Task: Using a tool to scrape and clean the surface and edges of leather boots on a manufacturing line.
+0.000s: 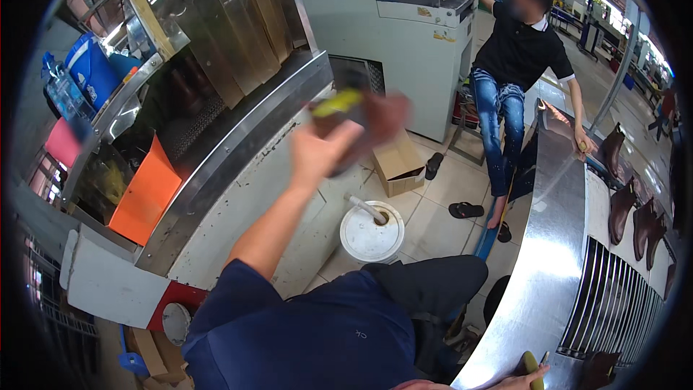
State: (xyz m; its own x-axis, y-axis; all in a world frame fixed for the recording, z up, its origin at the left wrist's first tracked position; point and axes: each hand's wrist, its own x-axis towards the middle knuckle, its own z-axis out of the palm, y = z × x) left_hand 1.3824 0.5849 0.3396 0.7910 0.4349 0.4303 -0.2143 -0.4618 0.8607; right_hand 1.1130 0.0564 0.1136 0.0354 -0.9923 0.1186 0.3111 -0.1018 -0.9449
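Note:
My left hand is stretched out ahead, its fingers closed round a brown boot. Motion smears the boot, and a yellow-green patch shows on it above my fingers. Low at the right, my right hand is at the metal bench, partly cut off by the lower edge. It grips a slim yellow-green object whose kind I cannot make out. Beside that hand a dark brown boot is partly in view.
A metal-framed machine with hanging strips lines the left, an orange panel on it. A white lidded bucket and a cardboard box stand on the floor. Brown boots line the conveyor. A co-worker sits ahead.

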